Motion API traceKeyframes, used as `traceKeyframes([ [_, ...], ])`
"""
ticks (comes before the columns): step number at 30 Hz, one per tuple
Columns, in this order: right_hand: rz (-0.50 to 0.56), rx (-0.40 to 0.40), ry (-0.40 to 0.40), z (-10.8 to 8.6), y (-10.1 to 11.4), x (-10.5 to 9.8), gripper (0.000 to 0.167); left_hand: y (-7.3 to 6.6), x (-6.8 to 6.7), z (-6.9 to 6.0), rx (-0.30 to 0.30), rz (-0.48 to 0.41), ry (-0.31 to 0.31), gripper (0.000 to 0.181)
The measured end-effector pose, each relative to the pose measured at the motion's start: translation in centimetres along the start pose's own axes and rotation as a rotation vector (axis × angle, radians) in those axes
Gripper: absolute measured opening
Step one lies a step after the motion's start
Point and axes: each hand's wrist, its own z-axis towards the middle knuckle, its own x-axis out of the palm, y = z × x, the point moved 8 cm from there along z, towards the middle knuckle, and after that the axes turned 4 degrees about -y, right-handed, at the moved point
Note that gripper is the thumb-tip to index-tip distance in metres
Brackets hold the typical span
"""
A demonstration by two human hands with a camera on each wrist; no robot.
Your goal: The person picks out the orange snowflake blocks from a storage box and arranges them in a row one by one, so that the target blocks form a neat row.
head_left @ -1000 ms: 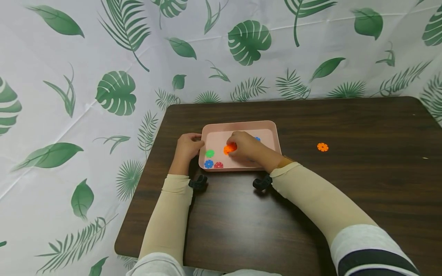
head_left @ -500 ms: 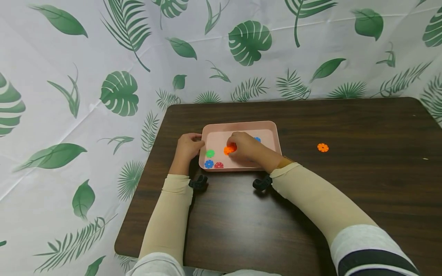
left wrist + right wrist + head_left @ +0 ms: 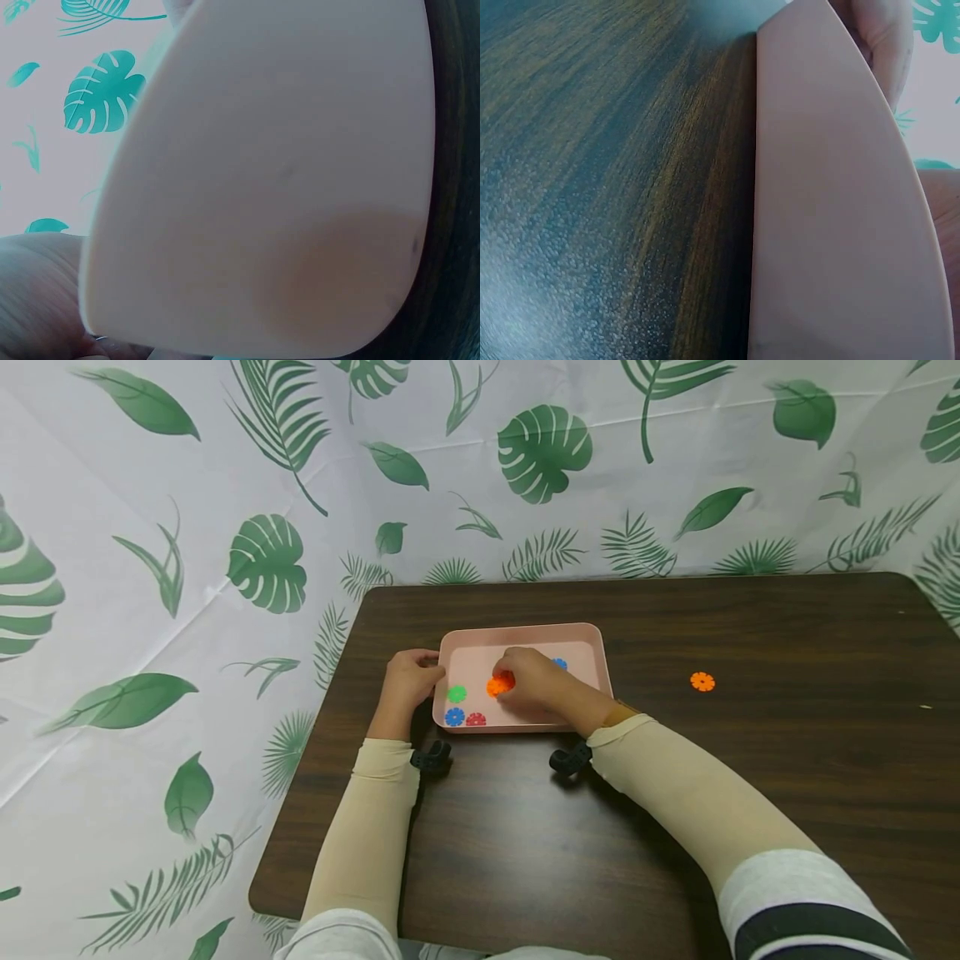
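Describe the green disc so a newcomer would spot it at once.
On the dark table sits a pink tray, with the person's left hand at its left side. Inside, near that side, the green disc lies beyond a blue disc, with a red disc beside the blue. It is the only green disc in view.

head: high, farther, facing forward-down | both wrists: low, close, facing tray (image 3: 840, 210) | shared: tray, backdrop (image 3: 465, 468)

Room: bright, soft, even | head view: pale glare on tabletop (image 3: 510, 852) at lower centre, shadow below right forearm (image 3: 682, 785) | left wrist: tray (image 3: 262, 112) blurred, brownish shade lower right, backdrop (image 3: 45, 172) tinted teal | right wrist: hazy glare lower left, speckled grain
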Motion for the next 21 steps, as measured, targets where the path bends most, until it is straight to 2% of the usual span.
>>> traceKeyframes([
  [11, -0.020, -0.029, -0.002, 0.03, 0.23, -0.04, 0.031, -0.09, -0.09, -0.05, -0.010, 0.010, -0.001, 0.038],
  [21, -0.010, -0.007, -0.005, -0.13, 0.27, -0.34, 0.036, -0.13, -0.12, -0.08, -0.006, 0.012, 0.001, 0.038],
])
